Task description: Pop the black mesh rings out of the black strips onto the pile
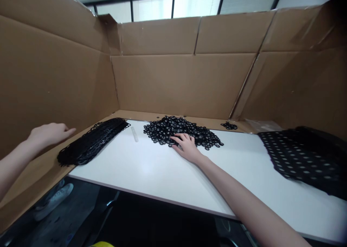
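Observation:
A heap of small black rings (162, 129) lies at the back middle of a white tabletop (151, 171). My right hand (185, 146) rests at the front edge of this heap, its fingers apart and touching the rings. Whether a ring sits under the fingertips is hidden. Off to the left, my left hand (51, 134) hovers in the air with its thumb and fingers loosely extended and nothing visible in it. Nearest to that hand is a long bundle of black, loop-edged pieces (93, 142) on the table's left side.
A black sheet with rows of holes (300, 156) hangs over the right part of the table. A small clear strip (134, 134) lies left of the heap. Several loose rings (229, 125) sit at the back right. Tall cardboard walls (173, 81) enclose the back and sides.

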A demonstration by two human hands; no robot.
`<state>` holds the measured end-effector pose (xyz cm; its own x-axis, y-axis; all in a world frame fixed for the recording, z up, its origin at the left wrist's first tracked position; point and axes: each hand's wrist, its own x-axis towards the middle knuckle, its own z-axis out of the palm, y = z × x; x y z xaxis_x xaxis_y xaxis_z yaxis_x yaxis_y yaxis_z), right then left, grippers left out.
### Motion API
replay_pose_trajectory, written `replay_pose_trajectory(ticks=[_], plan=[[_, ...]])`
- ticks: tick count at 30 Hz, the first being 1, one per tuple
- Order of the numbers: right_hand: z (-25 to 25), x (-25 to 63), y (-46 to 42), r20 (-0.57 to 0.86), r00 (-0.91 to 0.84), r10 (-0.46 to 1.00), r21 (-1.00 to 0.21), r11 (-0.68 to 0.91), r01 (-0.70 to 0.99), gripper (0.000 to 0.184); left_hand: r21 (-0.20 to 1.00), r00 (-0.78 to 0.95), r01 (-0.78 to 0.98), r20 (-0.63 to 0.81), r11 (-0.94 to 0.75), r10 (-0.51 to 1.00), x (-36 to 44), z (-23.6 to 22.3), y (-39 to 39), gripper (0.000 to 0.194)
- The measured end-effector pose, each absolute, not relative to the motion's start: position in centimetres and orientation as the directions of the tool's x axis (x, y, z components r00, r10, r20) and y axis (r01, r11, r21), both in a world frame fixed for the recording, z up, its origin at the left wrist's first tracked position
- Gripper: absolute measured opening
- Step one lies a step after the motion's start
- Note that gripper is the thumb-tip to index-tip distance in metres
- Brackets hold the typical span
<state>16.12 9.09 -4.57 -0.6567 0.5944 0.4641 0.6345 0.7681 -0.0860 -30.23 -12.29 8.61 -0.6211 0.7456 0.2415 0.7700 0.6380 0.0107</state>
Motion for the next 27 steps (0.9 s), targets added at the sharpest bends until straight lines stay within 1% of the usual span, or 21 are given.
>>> replay_pose_trajectory(ticks=[1, 2, 3, 5, 7, 9, 12, 15, 18, 22, 25, 27], plan=[[-4.6, 16.1, 9.1, 0.465, -0.657, 0.594, -0.087, 0.769, 0.634, 0.036, -0.035, -0.618, 0.767, 0.227, 0.64, 0.753, -30.1, 8.6, -11.3, 0.056], [-4.6, 16.1, 9.1, 0.464, -0.658, 0.593, -0.087, 0.769, 0.633, 0.036, -0.036, -0.583, 0.796, 0.222, 0.604, 0.781, -29.9, 8.6, -10.2, 0.059], [-4.5, 16.1, 9.1, 0.464, -0.658, 0.594, -0.087, 0.769, 0.633, 0.036, -0.014, -0.561, 0.818, 0.209, 0.576, 0.801, -29.7, 8.4, -8.9, 0.06], [-4.5, 16.1, 9.1, 0.461, -0.657, 0.596, -0.088, 0.768, 0.635, 0.036, 0.057, -0.493, 0.869, 0.173, 0.491, 0.853, -29.0, 7.7, -6.0, 0.056], [-4.4, 16.1, 9.0, 0.459, -0.655, 0.6, -0.093, 0.766, 0.636, 0.036, 0.087, -0.465, 0.885, 0.132, 0.457, 0.875, -28.6, 6.8, -3.1, 0.055], [-4.4, 16.1, 9.0, 0.456, -0.654, 0.603, -0.1, 0.766, 0.635, 0.036, 0.088, -0.484, 0.875, 0.102, 0.477, 0.869, -28.6, 5.8, -0.6, 0.055], [-4.4, 16.2, 9.0, 0.454, -0.657, 0.602, -0.105, 0.768, 0.632, 0.036, 0.092, -0.553, 0.833, 0.094, 0.546, 0.828, -29.2, 5.0, 1.9, 0.046], [-4.4, 16.1, 9.0, 0.457, -0.658, 0.598, -0.103, 0.771, 0.629, 0.036, 0.121, -0.587, 0.809, 0.111, 0.575, 0.802, -30.0, 4.7, 2.8, 0.036], [-4.5, 16.0, 9.0, 0.46, -0.656, 0.598, -0.102, 0.77, 0.63, 0.037, 0.161, -0.6, 0.799, 0.147, 0.58, 0.786, -30.6, 4.7, 3.1, 0.034], [-4.5, 16.1, 9.0, 0.458, -0.658, 0.599, -0.1, 0.769, 0.631, 0.037, 0.191, -0.607, 0.794, 0.211, 0.577, 0.766, -30.4, 4.2, 3.4, 0.042], [-4.4, 16.1, 9.0, 0.46, -0.654, 0.601, -0.099, 0.766, 0.635, 0.036, 0.138, -0.589, 0.806, 0.266, 0.575, 0.763, -29.6, 3.3, 3.5, 0.056], [-4.3, 16.1, 8.9, 0.456, -0.654, 0.604, -0.101, 0.766, 0.635, 0.036, 0.088, -0.52, 0.851, 0.289, 0.518, 0.804, -29.2, 2.5, 3.6, 0.063]])
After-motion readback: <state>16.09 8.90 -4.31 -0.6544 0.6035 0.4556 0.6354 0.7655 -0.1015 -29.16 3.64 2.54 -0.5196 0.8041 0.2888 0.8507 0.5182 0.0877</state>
